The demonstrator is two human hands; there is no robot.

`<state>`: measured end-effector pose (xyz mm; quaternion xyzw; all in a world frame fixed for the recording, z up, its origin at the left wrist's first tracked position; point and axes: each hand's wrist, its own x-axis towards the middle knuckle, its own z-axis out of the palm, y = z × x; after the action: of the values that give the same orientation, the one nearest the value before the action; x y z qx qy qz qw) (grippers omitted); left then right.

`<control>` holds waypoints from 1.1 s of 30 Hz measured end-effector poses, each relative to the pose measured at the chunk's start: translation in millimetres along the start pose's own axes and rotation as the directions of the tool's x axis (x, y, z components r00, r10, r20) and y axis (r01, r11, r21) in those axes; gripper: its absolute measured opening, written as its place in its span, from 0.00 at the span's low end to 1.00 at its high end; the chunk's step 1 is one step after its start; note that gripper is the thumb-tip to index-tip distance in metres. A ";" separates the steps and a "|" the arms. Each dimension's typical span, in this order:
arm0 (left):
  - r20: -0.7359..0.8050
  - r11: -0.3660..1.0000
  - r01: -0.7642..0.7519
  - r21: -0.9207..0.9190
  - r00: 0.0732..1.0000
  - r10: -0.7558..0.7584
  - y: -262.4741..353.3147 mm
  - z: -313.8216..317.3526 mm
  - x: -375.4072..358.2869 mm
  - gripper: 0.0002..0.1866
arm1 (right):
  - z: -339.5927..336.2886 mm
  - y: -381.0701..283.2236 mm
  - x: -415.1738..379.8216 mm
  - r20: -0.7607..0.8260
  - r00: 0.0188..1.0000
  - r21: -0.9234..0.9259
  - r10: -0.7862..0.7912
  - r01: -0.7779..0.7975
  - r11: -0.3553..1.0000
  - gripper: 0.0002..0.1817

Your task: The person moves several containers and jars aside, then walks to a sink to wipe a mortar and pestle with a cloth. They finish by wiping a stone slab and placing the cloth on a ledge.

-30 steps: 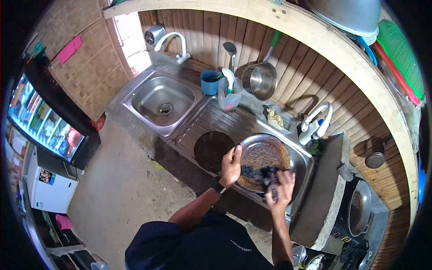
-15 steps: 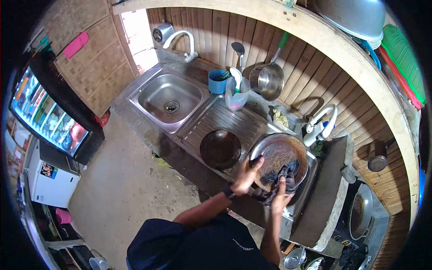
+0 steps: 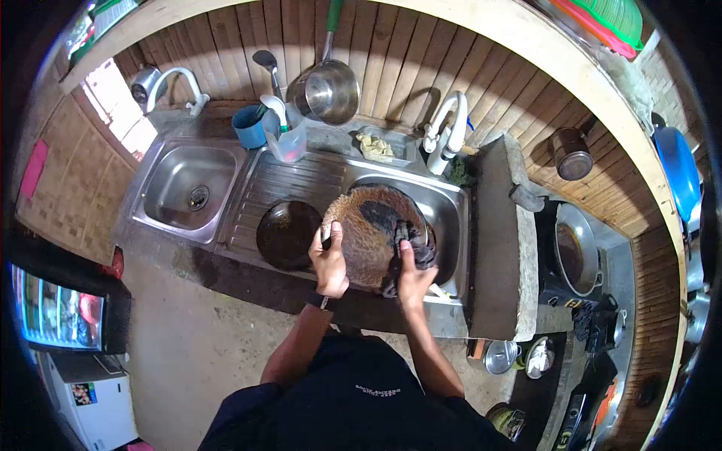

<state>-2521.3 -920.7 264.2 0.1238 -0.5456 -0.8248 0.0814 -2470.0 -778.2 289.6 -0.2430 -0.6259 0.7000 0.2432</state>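
The person's left hand had its grip closed on the left edge of a scorched round pan, with the thumb lying on the brown face. The right hand gripped a dark cloth, which was pressed to the right part of this pan, beside a black patch. The pan was held tilted above the right sink basin and covered a large part of it. On the ribbed drainboard, just at the left of the left hand, there lay a second, dark pan. Behind the drainboard stood a blue cup and a translucent pitcher with utensils inside. A white faucet rose behind the right basin, and a steel saucepan hung on the wooden wall.
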 end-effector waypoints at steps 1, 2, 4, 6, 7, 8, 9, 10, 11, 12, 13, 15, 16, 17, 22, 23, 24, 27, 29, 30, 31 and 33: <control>-0.042 0.996 0.023 -0.084 0.999 -0.026 5.5 10.7 -8.2 0.15 | 9.0 13.5 -8.7 -0.083 0.994 0.002 -0.068 0.069 0.998 0.17; -0.082 0.984 0.036 -0.175 0.995 -0.051 7.7 22.6 -12.1 0.17 | 13.6 20.9 -17.2 -0.100 0.988 0.055 -0.118 0.124 0.991 0.17; -0.128 0.951 0.185 -0.246 0.967 -0.222 -9.2 26.6 -20.6 0.22 | 23.7 19.5 -29.4 -0.172 0.968 0.100 -0.184 0.203 0.974 0.15; -0.020 0.963 0.257 -0.086 0.966 -0.259 -26.6 13.1 -15.7 0.26 | 21.6 10.7 -32.9 -0.182 0.969 0.000 -0.167 0.170 0.985 0.12; 0.036 0.953 0.292 -0.084 0.956 -0.290 -31.1 7.2 -11.9 0.30 | 18.6 7.3 -32.6 -0.194 0.968 -0.049 -0.158 0.151 0.987 0.11; 0.090 0.940 0.332 -0.083 0.942 -0.325 -36.8 1.9 -11.3 0.33 | 11.5 15.4 -23.3 -0.134 0.913 -0.146 -0.386 0.367 0.919 0.10; 0.143 0.925 0.369 -0.090 0.924 -0.354 -21.6 6.5 -14.8 0.37 | 1.6 13.1 -20.5 -0.036 0.851 -0.274 -0.524 0.495 0.824 0.11; 0.217 0.978 0.195 -0.068 0.960 -0.176 2.1 8.9 -22.6 0.36 | -7.8 10.8 -18.6 0.085 0.765 -0.377 -0.638 0.617 0.691 0.12; 0.337 0.947 0.274 -0.167 0.919 -0.206 29.2 13.5 -25.8 0.33 | -13.2 10.2 -17.6 0.217 0.665 -0.450 -0.715 0.718 0.531 0.13; 0.431 0.921 0.363 -0.144 0.860 -0.272 39.3 15.0 -25.7 0.30 | -15.6 19.6 -17.3 0.267 0.654 -0.345 -0.708 0.751 0.563 0.18; 0.515 0.886 0.450 -0.111 0.789 -0.336 43.4 15.9 -25.7 0.27 | -17.1 27.4 -19.6 0.354 0.582 -0.318 -0.732 0.811 0.492 0.14; 0.440 0.803 0.562 -0.196 0.782 -0.440 37.4 11.4 -18.2 0.18 | -10.0 5.1 -25.0 0.534 0.435 -0.242 -0.725 0.900 0.362 0.05; 0.391 0.816 0.540 -0.206 0.810 -0.438 47.3 13.4 -22.5 0.19 | -10.5 1.7 -25.3 0.579 0.324 -0.219 -0.748 0.946 0.240 0.05; 0.340 0.827 0.521 -0.211 0.832 -0.438 57.1 14.5 -26.8 0.19 | -14.6 4.9 -20.9 0.633 0.209 -0.180 -0.746 0.976 0.120 0.10; 0.378 0.857 0.481 -0.187 0.840 -0.389 31.6 -11.8 -18.1 0.18 | -30.2 17.8 0.4 0.539 0.519 -0.262 -0.663 0.851 0.454 0.21; 0.336 0.897 0.408 -0.167 0.879 -0.337 30.1 -8.7 -18.6 0.18 | -24.0 -1.2 6.0 0.500 0.598 -0.412 -0.627 0.800 0.435 0.27; 0.252 0.950 0.304 -0.076 0.927 -0.277 28.8 -4.5 -24.2 0.17 | -15.9 -4.8 19.8 0.471 0.660 -0.511 -0.585 0.745 0.428 0.27; 0.213 0.974 0.063 0.217 0.971 -0.110 21.5 1.3 -28.3 0.26 | 15.1 -13.2 23.9 0.395 0.768 -0.547 -0.504 0.638 0.542 0.29; 0.188 0.959 -0.025 0.281 0.982 -0.029 33.5 10.3 -27.3 0.32 | 38.4 -47.8 1.1 0.462 0.768 -0.497 -0.444 0.639 0.587 0.36; 0.212 0.975 0.019 0.222 0.975 -0.067 31.5 4.2 -22.9 0.29 | 43.1 -53.5 -9.6 0.507 0.717 -0.465 -0.479 0.695 0.549 0.36; 0.207 0.982 0.014 0.186 0.977 -0.054 27.7 -0.3 -20.6 0.27 | 44.1 -53.6 -20.6 0.551 0.661 -0.425 -0.509 0.747 0.511 0.36; 0.208 0.998 0.000 0.055 0.978 -0.012 20.7 -11.9 -15.9 0.27 | 31.2 -25.8 -37.5 0.706 0.493 -0.288 -0.508 0.856 0.430 0.33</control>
<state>-2502.7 -935.0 280.6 0.0406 -0.5731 -0.8183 0.0179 -2460.7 -823.5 319.7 0.1815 -0.8963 0.3213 0.2459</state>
